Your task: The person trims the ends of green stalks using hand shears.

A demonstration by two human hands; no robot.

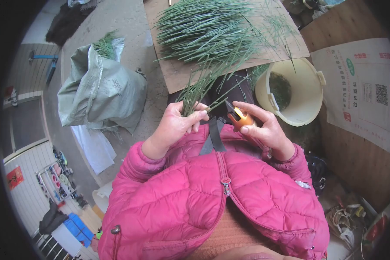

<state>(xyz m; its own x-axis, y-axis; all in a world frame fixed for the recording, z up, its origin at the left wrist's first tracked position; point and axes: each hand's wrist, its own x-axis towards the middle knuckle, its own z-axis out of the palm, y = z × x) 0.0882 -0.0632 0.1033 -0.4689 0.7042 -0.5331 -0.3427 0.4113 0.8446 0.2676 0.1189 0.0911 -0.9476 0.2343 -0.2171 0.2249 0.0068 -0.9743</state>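
Note:
My left hand is closed around a small bunch of green stems, whose tips fan out up and to the right. In my right hand is an orange-handled cutting tool; its dark blades point up and left, close to the end of a stem that sticks out of the bunch. Beyond both hands, a large pile of green stems lies on a brown board, with loose thin pieces scattered at its right side.
A cream bucket with green bits inside stands to the right of the board, beside a wooden panel with a printed sack. On the left floor sits a stuffed woven sack with green stems at its mouth.

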